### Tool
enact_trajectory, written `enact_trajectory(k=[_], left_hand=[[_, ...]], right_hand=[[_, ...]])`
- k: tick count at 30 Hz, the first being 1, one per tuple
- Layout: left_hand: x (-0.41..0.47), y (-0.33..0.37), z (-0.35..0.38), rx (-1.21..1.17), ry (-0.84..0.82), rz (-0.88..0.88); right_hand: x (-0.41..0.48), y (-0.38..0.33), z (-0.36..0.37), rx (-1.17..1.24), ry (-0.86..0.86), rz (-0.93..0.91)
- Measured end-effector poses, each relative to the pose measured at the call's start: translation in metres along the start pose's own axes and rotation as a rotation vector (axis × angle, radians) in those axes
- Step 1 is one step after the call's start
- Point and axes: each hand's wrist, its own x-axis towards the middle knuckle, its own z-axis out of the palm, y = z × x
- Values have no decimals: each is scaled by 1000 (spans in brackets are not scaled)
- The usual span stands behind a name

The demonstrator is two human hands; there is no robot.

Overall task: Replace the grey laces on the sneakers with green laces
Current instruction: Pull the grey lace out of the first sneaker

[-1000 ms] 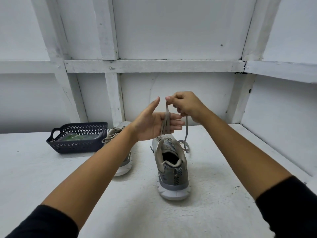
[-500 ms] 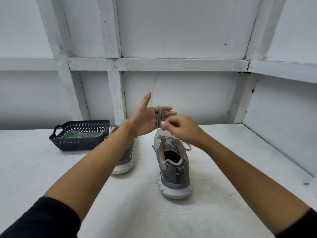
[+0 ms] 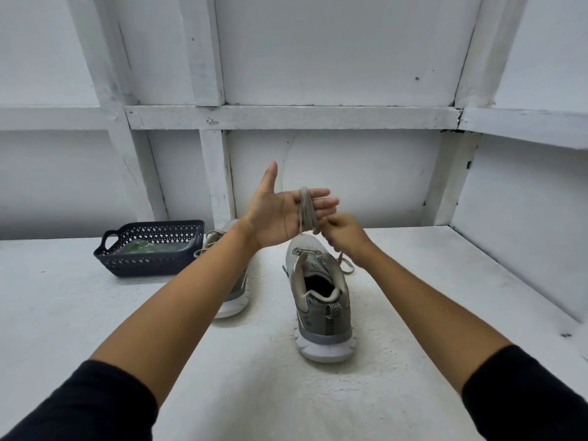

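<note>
Two grey sneakers stand on the white table. The right sneaker [image 3: 321, 291] has its heel toward me and its eyelets look empty. The left sneaker [image 3: 234, 281] is partly hidden behind my left forearm and still carries a grey lace. My left hand [image 3: 280, 214] is raised above the shoes, palm up, fingers straight, thumb up. A grey lace [image 3: 306, 208] is coiled around its fingers. My right hand [image 3: 345, 237] pinches the lace just below those fingers. A loose end of the lace [image 3: 346, 265] trails down beside the right sneaker.
A dark blue perforated basket [image 3: 152, 249] sits at the back left, with green laces in clear wrapping [image 3: 143, 248] inside. White walls with raised battens close off the back and right side of the table [image 3: 95, 313].
My right hand came down from above my left fingers to just below them, winding more grey lace around the left hand. The left hand stayed raised.
</note>
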Motion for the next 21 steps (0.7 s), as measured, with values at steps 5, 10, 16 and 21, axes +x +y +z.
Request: enact_trajectory(k=[5, 10, 16, 21], left_hand=[[0, -2, -9, 35, 141, 54], [0, -11, -12, 295, 37, -50], [-6, -14, -3, 234, -116, -150], [-7, -10, 5, 117, -142, -75]], right_hand=[[-31, -11, 5, -301, -44, -249], [-34, -55, -19, 25, -78, -247], [-1, -75, -41, 123, -44, -196], [13, -21, -19, 243, -34, 67]])
